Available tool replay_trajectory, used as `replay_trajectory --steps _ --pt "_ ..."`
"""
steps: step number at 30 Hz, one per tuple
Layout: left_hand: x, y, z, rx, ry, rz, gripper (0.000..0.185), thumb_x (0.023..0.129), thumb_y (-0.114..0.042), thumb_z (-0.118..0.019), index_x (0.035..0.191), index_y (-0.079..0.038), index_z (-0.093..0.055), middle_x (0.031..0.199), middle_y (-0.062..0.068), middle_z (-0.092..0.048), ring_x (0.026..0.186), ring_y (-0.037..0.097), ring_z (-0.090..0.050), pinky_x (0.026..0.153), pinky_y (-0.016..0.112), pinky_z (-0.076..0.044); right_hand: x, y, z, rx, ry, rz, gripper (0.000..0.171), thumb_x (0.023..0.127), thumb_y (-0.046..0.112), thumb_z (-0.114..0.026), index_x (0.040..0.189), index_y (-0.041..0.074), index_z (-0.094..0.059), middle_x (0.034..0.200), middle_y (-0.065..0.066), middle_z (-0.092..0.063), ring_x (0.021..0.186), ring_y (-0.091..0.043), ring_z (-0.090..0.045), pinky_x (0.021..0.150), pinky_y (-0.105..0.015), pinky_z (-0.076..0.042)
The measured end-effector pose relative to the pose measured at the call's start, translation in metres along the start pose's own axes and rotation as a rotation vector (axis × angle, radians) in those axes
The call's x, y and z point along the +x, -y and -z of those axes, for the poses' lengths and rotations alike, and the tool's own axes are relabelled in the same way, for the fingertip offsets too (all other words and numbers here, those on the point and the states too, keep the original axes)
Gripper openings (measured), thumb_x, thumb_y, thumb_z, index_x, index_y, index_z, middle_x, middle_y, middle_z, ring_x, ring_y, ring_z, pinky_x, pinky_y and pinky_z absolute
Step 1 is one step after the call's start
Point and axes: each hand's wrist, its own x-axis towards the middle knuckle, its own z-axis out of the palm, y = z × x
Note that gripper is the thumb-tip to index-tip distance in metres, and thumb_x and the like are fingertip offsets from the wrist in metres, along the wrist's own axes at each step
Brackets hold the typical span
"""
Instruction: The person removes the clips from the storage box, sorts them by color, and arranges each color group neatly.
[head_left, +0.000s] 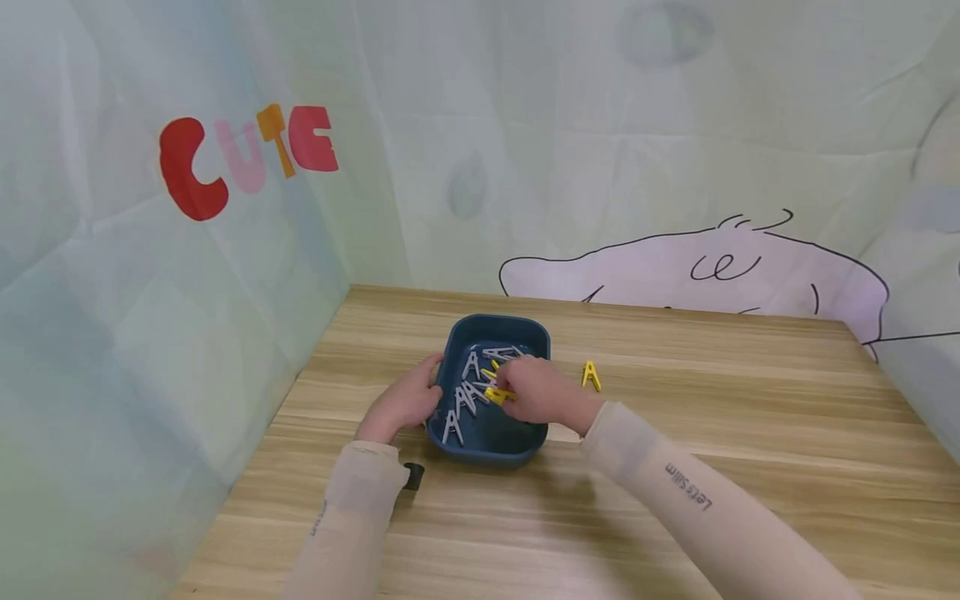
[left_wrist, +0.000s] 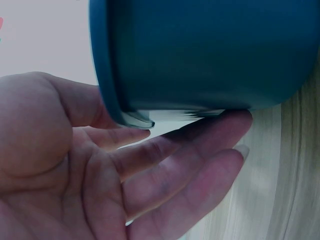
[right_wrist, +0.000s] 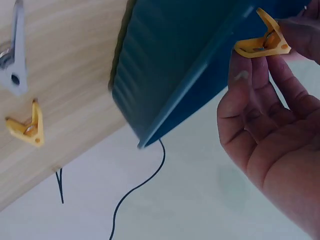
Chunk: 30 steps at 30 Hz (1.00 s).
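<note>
the dark blue plastic tub (head_left: 457,337) sits a bit left of centre in the head view, on the wooden surface (head_left: 712,467). it's got a bunch of grey clothespins (head_left: 467,393) lying loose inside, mostly toward its left side.

the left hand (head_left: 403,406) is up against the tub's left outer wall. in the left wrist view the fingers (left_wrist: 200,150) are straight and relaxed, laid flat along the base of the tub wall, not curled round anything, so it's just touching and steadying it.

the right hand (head_left: 543,392) reaches over the tub's right rim and pinches a yellow clothespin (head_left: 498,395) between thumb and fingertips. the right wrist view shows it clearly at the upper right of the frame (right_wrist: 265,41), held right by the tub's edge.

another yellow clothespin (head_left: 591,376) lies on the surface just right of the tub, close to the right hand; it's at the left edge of the right wrist view too. a single grey clothespin (right_wrist: 14,60) lies near it at the upper left of that view.

small black object (head_left: 413,475) sits by the left wrist, can't tell what it is. both arms wear pale sleeves.
</note>
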Motion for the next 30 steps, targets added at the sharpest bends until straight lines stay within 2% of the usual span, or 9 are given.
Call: replay_trajectory --steps 4,9,13,20,30 --pt "0.001 -0.001 0.0 -0.004 0.004 0.0 0.057 0.1 -0.005 -0.043 0.155 -0.006 -0.029 0.113 0.022 -0.062 0.084 0.028 -0.064 0.061 0.04 -0.055 -0.004 -0.005 0.01 0.041 -0.037 -0.03 0.016 0.085 0.011 -0.076 0.097 0.002 -0.071 0.084 -0.004 -0.064 0.071 -0.017 -0.055 0.067 -0.027 -0.051" --pt "0.001 -0.002 -0.001 0.009 0.006 0.018 0.057 0.101 -0.007 -0.044 0.156 -0.007 -0.028 0.112 0.02 -0.062 0.082 0.026 -0.063 0.06 0.037 -0.054 -0.009 -0.013 0.018 0.063 -0.066 -0.107 0.021 0.088 0.014 -0.075 0.103 0.0 -0.071 0.087 -0.006 -0.065 0.07 -0.017 -0.057 0.069 -0.026 -0.053" --pt "0.0 -0.003 -0.001 0.015 0.002 0.028 0.057 0.101 -0.008 -0.044 0.156 -0.008 -0.029 0.109 0.018 -0.062 0.08 0.025 -0.061 0.059 0.036 -0.053 -0.012 -0.018 0.022 0.096 -0.108 -0.167 0.022 0.089 0.015 -0.072 0.104 -0.001 -0.069 0.086 -0.007 -0.065 0.069 -0.016 -0.058 0.066 -0.026 -0.053" --pt "0.001 -0.002 -0.002 0.017 -0.001 0.036 0.057 0.101 -0.008 -0.044 0.156 -0.008 -0.028 0.112 0.019 -0.061 0.082 0.026 -0.062 0.06 0.038 -0.054 -0.017 -0.025 0.026 0.118 -0.174 -0.233 0.02 0.09 0.016 -0.07 0.099 -0.002 -0.068 0.078 -0.006 -0.063 0.063 -0.015 -0.057 0.058 -0.026 -0.049" --pt "0.002 -0.003 -0.002 0.023 0.007 0.05 0.057 0.102 -0.009 -0.043 0.156 -0.009 -0.027 0.115 0.02 -0.06 0.083 0.026 -0.062 0.062 0.039 -0.054 -0.021 -0.037 0.027 0.132 -0.267 -0.353 0.025 0.089 0.017 -0.069 0.101 -0.005 -0.068 0.083 -0.01 -0.065 0.064 -0.018 -0.058 0.057 -0.028 -0.049"
